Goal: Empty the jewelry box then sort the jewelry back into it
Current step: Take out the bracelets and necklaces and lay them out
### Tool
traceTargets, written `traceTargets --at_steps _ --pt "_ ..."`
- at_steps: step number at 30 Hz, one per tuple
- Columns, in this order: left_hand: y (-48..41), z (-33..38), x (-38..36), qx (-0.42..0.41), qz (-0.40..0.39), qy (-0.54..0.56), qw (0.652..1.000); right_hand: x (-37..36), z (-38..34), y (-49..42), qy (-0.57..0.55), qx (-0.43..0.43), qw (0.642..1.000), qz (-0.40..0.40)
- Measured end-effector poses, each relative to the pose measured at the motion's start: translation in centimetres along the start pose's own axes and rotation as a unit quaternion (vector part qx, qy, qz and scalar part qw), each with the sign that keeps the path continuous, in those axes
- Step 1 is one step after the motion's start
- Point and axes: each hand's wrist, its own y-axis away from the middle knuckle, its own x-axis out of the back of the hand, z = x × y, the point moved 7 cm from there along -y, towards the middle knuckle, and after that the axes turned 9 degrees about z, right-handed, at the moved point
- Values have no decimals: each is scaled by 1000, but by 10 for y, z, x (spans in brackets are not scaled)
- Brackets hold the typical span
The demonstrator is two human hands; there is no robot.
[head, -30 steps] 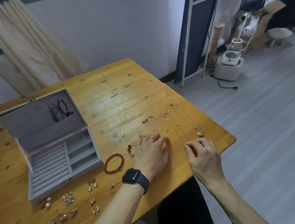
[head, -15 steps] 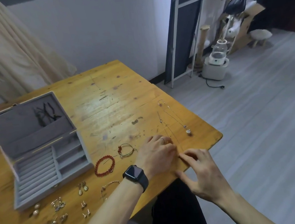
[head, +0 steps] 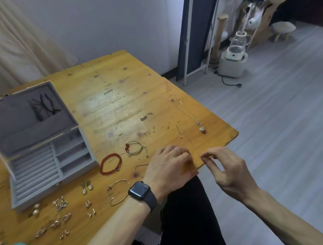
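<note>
Jewelry box (head: 35, 169) — head view: it stands open at the left of the wooden table (head: 113, 99), lid tilted back. Its ring rolls and side compartments show bare grey lining. Something dark sits in the lid pocket, too blurred to name. The jewelry lies out on the table: drop earrings (head: 84, 190) and studs in rows before the box, and a red bead bracelet (head: 111, 164) and a cord bracelet (head: 136, 148) just right of it. A pendant necklace (head: 188, 112) is stretched out near the right edge.

Item in hand: a thin chain (head: 180, 135), lying between the pendant necklace and the left hand (head: 168, 166). Its long axis runs from the near table edge away from the person, leaning slightly left. The right hand (head: 229, 170) hangs just off that edge, thumb and forefinger pinching the chain's near end, the other fingers loosely curled. The left hand rests knuckles-up on the table just beside the pinch. Its fingertips are bent under and hidden, so whether they press the chain cannot be told.

Judgement: emptying appears done and sorting barely begun. The box lies well to the left of the pinch, beyond the left hand and both bracelets — the left hand is nearer to it, though the right holds the chain. Lifted by one end, the chain would likely trail over the bracelets.
</note>
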Motion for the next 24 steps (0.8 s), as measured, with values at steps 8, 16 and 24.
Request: traceTargets --at_steps 8,16,24 --pt "13 -41 29 295 44 348 888 20 -3 -55 -146 -208 963 89" --pt "55 -126 96 416 106 513 743 -39 -9 -96 -209 -249 946 -1" --pt "106 -208 172 455 217 489 712 -135 -79 -107 -344 -265 889 -141"
